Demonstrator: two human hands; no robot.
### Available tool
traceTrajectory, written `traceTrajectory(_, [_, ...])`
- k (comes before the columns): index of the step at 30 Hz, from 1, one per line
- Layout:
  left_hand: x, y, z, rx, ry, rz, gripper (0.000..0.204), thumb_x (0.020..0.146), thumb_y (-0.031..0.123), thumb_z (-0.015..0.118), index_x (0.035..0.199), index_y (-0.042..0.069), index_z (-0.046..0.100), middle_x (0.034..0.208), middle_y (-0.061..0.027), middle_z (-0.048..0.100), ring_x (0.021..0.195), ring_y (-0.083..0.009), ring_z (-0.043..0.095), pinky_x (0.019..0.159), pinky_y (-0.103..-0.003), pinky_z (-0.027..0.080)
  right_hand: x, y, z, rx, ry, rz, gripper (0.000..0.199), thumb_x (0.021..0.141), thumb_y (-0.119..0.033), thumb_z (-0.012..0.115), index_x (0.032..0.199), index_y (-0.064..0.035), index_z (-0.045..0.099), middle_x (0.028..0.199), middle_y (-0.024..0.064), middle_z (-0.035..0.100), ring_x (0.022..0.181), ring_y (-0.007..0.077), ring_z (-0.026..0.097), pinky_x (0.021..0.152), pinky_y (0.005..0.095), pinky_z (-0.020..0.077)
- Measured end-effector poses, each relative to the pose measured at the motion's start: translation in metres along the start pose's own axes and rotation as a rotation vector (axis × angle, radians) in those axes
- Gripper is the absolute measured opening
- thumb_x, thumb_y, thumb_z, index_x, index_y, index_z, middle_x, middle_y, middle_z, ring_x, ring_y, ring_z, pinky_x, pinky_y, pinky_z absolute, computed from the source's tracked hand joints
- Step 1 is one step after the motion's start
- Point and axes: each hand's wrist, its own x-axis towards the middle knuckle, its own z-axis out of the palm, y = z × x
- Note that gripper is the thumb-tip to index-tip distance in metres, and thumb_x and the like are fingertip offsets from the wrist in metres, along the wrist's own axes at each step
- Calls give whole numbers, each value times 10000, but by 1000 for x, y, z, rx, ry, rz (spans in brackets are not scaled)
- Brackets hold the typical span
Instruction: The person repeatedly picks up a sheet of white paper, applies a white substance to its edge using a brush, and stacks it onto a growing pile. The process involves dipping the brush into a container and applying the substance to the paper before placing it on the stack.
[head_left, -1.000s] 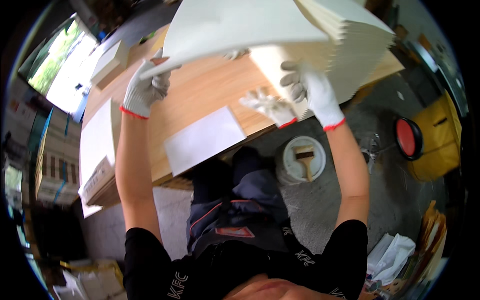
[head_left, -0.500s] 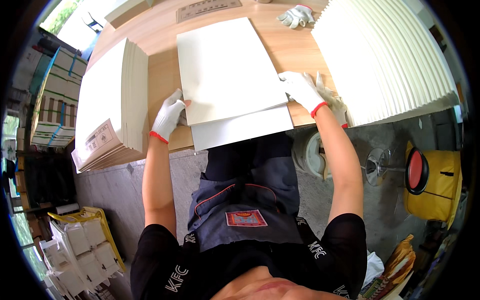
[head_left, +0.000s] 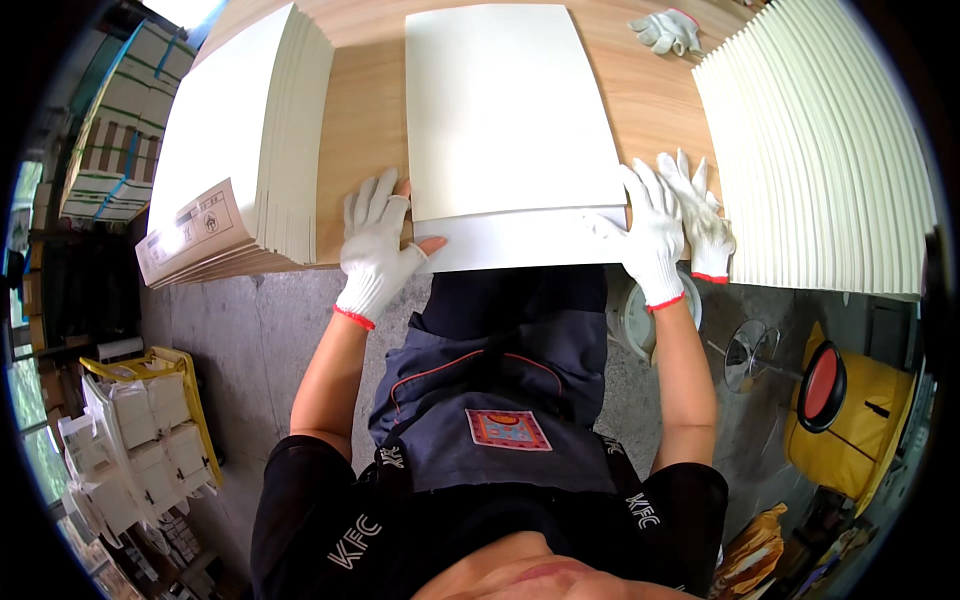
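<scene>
A large cream-white board lies flat on the wooden table in front of me. From under its near edge a white sheet sticks out toward me. My left hand, in a white knitted glove with bare thumb tip, rests by the near left corner. Its fingers are spread and the thumb lies on the sheet's edge. My right hand, also gloved, is open at the near right corner, its thumb over the sheet. A spare white glove lies right beside it.
A tall stack of folded white boards stands at the left, with a brown labelled piece at its near end. Many white layered sheets are piled at the right. Another glove lies farther back. A red-seated stool stands on the floor.
Both hands have shifted from the board's sides to the near corners, with fingers now spread. The board has turned straighter and lies more evenly over the sheet. My view has also shifted.
</scene>
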Motion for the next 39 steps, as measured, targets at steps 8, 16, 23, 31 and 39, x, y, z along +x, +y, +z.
traceTrajectory(8, [5, -4, -1, 15, -49, -5, 785, 715, 464, 794, 1286, -6, 531, 1473, -216, 396, 1389, -390, 309, 1148, -487, 217, 2, -2, -3, 19, -64, 23, 865, 747, -658, 692, 1375, -93, 507, 1449, 114, 457, 1383, 328, 357, 1138, 501, 267])
traceTrajectory(16, [5, -6, -1, 24, -45, 13, 803, 713, 494, 786, 1288, -6, 532, 1472, -216, 400, 1386, -388, 314, 1145, -500, 225, 2, -4, -7, 31, -64, 24, 847, 749, -641, 701, 1352, -68, 539, 1442, 119, 476, 1362, 333, 385, 1134, 491, 282])
traceTrajectory(23, [8, -4, -7, 10, -83, -41, 794, 693, 503, 801, 1261, 3, 560, 1475, -187, 404, 1384, -367, 324, 1142, -474, 258, 1, -2, -5, 51, -10, -15, 830, 753, -615, 717, 1328, -39, 551, 1407, 155, 511, 1343, 333, 420, 1128, 480, 295])
traceTrajectory(31, [8, 1, -10, 16, -87, -74, 761, 692, 498, 807, 1235, 17, 579, 1476, -165, 402, 1388, -359, 322, 1136, -449, 283, 1, -1, -5, 63, 21, -45, 822, 747, -614, 728, 1314, -47, 546, 1371, 179, 528, 1315, 350, 450, 1112, 490, 320])
traceTrajectory(39, [7, -1, -8, 48, -77, -38, 730, 695, 451, 812, 1239, 24, 579, 1483, -159, 406, 1383, -365, 336, 1133, -451, 287, 0, 0, -2, 40, -23, 0, 835, 748, -617, 723, 1347, -71, 520, 1429, 136, 482, 1361, 334, 392, 1126, 483, 313])
